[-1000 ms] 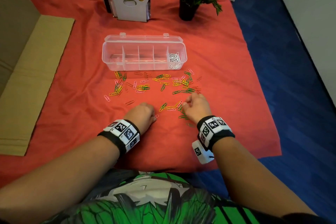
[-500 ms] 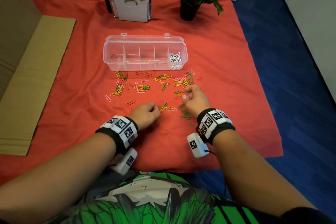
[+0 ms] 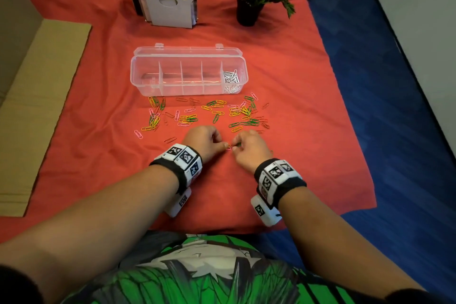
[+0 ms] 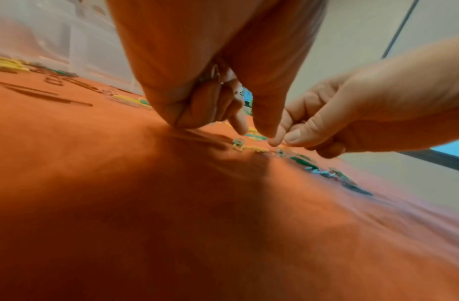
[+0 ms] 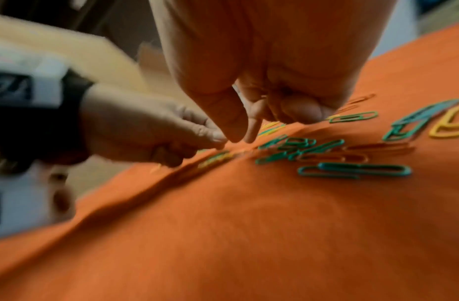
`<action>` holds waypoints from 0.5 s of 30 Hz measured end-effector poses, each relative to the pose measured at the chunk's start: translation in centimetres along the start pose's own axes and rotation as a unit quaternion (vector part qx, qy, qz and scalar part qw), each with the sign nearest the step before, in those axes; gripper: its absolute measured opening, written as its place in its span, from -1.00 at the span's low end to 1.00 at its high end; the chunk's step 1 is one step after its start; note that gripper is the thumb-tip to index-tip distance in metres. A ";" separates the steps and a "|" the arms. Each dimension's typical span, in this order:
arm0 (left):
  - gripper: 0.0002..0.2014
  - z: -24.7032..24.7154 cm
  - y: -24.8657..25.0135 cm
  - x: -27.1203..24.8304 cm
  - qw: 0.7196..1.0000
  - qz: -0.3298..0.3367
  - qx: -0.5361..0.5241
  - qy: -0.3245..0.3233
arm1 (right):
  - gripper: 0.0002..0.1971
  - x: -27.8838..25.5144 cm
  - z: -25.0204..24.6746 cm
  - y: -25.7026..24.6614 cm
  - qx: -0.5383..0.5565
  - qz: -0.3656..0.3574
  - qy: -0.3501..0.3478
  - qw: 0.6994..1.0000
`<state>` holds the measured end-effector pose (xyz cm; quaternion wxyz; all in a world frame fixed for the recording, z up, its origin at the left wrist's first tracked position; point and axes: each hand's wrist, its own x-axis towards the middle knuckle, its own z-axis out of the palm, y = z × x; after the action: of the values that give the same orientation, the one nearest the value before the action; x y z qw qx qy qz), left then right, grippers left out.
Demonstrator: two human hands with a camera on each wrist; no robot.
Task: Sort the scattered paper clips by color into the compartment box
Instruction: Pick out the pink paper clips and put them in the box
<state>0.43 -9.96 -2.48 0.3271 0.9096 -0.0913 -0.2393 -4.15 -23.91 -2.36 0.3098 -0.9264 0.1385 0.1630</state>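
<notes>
Both hands had closed together, left hand [image 3: 206, 142] and right hand [image 3: 248, 148] pinching one clip [image 3: 229, 147]; only white clips [image 3: 231, 79] boxed, colours unsorted.

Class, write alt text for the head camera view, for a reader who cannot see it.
Two hands, left hand and right hand, meet fingertip to fingertip over a red cloth, near scattered coloured paper clips. Behind lies a clear compartment box; only its rightmost compartment holds white clips.

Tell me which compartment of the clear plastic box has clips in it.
The rightmost compartment of the clear plastic compartment box: it holds a pile of white paper clips. The other four compartments look empty.
</notes>
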 end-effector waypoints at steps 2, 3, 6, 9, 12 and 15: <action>-0.86 0.0 -0.3 0.2 0.999 0.008 0.028 0.021 | -0.84 -0.3 0.7 0.0 -0.040 -0.049 0.020 0.998; -0.89 -0.2 -0.6 0.3 0.999 0.007 0.029 0.039 | -0.82 -0.4 1.0 -0.1 -0.065 -0.073 0.025 0.995; -0.87 -0.7 -1.2 0.3 0.997 -0.004 0.018 0.080 | -0.82 -0.5 1.4 -0.5 -0.165 -0.115 0.032 0.979; -0.86 -1.5 -2.1 0.2 0.995 -0.035 0.001 0.096 | -0.76 -0.8 1.3 -1.3 -0.233 -0.131 0.029 0.963; -0.94 -2.0 -2.6 0.2 0.989 -0.098 -0.057 0.090 | -0.74 -0.2 1.0 -1.5 -0.238 -0.138 0.013 0.961; -0.84 -2.7 -2.1 -0.1 0.941 -0.175 -0.283 0.059 | -0.89 1.1 0.3 -1.3 -0.078 -0.083 -0.013 0.993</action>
<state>1.70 -6.83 -1.97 0.5290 0.7935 0.1608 -0.2543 -2.72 -22.95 -2.35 0.2511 -0.9539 0.0438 0.1586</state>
